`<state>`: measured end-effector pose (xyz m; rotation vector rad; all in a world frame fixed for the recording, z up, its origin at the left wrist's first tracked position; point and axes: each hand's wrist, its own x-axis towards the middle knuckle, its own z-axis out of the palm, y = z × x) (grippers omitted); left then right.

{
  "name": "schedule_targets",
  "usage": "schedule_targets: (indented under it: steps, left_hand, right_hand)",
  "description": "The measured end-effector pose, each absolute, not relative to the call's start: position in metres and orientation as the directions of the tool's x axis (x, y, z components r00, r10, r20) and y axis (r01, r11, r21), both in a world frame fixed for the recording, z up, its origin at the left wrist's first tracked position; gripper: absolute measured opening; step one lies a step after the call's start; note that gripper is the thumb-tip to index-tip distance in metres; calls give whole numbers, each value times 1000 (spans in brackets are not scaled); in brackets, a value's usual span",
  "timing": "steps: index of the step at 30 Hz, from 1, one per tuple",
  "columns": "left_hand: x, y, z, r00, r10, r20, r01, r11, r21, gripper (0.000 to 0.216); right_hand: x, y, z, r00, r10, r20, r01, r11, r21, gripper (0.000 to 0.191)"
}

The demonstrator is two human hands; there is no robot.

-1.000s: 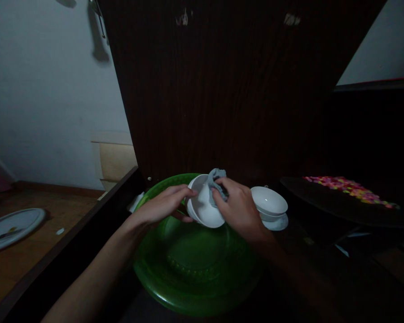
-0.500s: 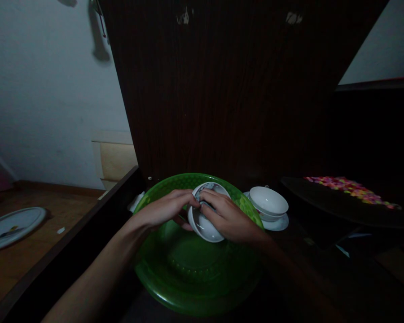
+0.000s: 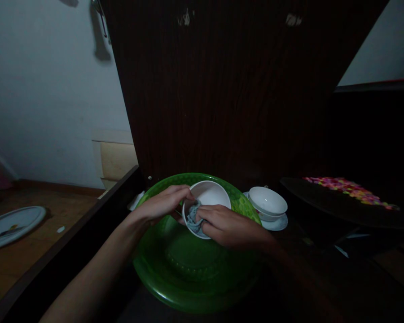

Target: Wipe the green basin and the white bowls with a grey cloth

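A white bowl is tilted toward me above a green plastic basin. My left hand grips the bowl's left rim, thumb over the edge and fingers underneath, partly hidden. Bunched in my right hand is a grey-blue cloth, pressed against the inside of the bowl at its lower left. The fingers of that hand are curled around the cloth and reach into the bowl.
Right of the basin, stacked white bowls stand on a plate. A dark board rises behind. Colourful small pieces lie on a dark surface at right. A round white lid-like object is low at left.
My right hand has moved the cloth from the upper part of the bowl down to its lower left. More of the bowl's inside now shows. The left hand stays on the rim.
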<state>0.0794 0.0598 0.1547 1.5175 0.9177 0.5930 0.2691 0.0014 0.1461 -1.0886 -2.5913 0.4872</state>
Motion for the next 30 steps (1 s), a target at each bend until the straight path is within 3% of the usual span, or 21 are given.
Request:
schedule_targets:
  steps: [8, 12, 15, 17, 20, 24, 27, 30]
  left_hand:
    - [80, 58, 154, 544, 827, -140, 238, 8, 971, 25]
    - [78, 59, 153, 536, 832, -143, 245, 9, 970, 31]
    - [77, 59, 155, 510, 850, -128, 242, 1, 970, 32]
    - [76, 59, 157, 490, 863, -122, 223, 11, 975, 32]
    - [75, 59, 160, 456, 883, -114, 208, 19, 978, 31]
    - [77, 62, 158, 443, 886, -136, 231, 34, 972, 31]
    - [79, 64, 155, 460, 875, -154, 249, 39, 968, 33]
    - [82, 63, 153, 497, 853, -158, 258, 28, 966, 35]
  right_hand:
    - [278, -3, 161, -620, 784, -26, 726, 561, -397, 13]
    - [285, -3, 169, -667, 744, -40, 641, 545, -540, 20]
    - [295, -4, 174, -642, 764, 69, 523, 502, -688, 15]
    - [303, -4, 177, -504, 844, 182, 438, 431, -789, 10]
    - [312, 2, 178, -127, 948, 292, 245, 315, -917, 11]
    - [316, 11, 175, 288, 890, 353, 32, 360, -933, 15]
    - [309, 13, 169, 332, 824, 459, 166, 428, -889, 16]
    - [291, 12, 157, 131, 767, 628, 506, 494, -707, 12]
